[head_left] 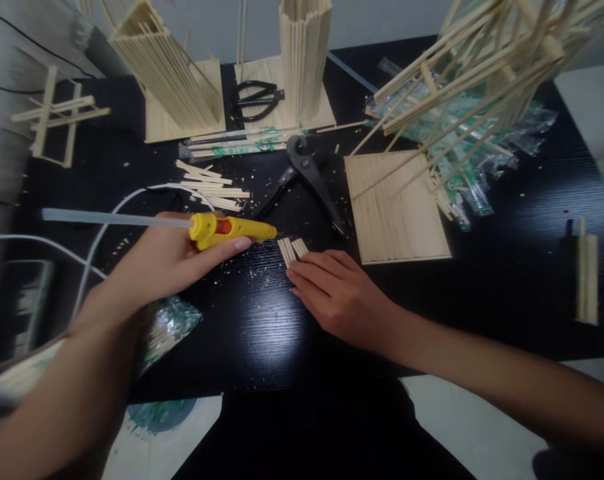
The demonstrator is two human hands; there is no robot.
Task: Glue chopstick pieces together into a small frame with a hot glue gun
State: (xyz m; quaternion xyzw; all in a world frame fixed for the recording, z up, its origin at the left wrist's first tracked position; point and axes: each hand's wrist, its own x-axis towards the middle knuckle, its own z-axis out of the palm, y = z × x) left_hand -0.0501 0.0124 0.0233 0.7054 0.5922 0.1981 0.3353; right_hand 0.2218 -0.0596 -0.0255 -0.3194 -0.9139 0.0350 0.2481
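My left hand (182, 257) is closed around a yellow glue gun (232, 230) with a long clear glue stick out of its back. The gun's nozzle points right, just above and left of some short wooden sticks (288, 251) lying side by side on the black table (272, 360). My right hand (329, 290) presses its fingertips together on the near end of these sticks, hiding part of them. Behind the gun lies a loose pile of cut sticks (215, 187).
Black pliers (309, 175) lie open beyond my hands, with black scissors (257, 101) farther back. A square stick panel (397, 213) sits to the right. Stick towers (305, 63) and wrapped chopsticks (462, 147) stand or lie behind. A white cord (99, 233) loops at left.
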